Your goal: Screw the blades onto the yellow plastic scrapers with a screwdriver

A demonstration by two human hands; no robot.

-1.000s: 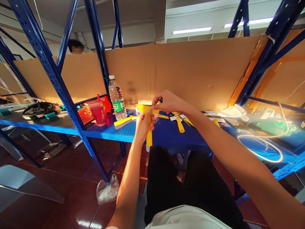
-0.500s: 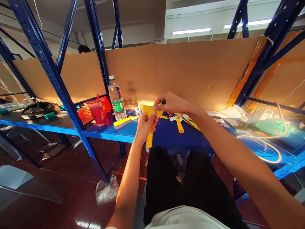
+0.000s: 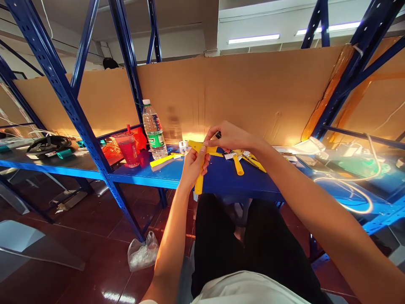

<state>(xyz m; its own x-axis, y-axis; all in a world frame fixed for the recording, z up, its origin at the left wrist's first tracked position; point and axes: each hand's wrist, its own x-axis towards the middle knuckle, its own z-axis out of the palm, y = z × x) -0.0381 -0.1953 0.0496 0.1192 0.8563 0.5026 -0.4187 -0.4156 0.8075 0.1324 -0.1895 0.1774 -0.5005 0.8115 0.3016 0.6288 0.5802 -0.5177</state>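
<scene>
My left hand [image 3: 194,162] is closed around a yellow T-shaped tool [image 3: 199,184], gripping it where the handle meets the wide head. The handle points down over the table's front edge. My right hand [image 3: 226,136] is bent over the head's right side, its thumb and fingertips pinched at the tool. A small black piece [image 3: 218,134] shows among the right fingers; its kind cannot be made out. More yellow-handled tools [image 3: 238,165] lie on the blue table just right of my hands, and a yellow strip-shaped piece [image 3: 163,161] lies to the left.
A water bottle [image 3: 154,131] and a red cup with a straw [image 3: 127,148] stand on the left of the blue table [image 3: 148,180]. Behind rises a cardboard panel [image 3: 240,93]. A blue upright [image 3: 79,122] stands left; a white cable [image 3: 354,180] loops at right.
Both hands stay at the tool with almost the same grip. The whole view has shifted very slightly; nothing is taken up or let go.
</scene>
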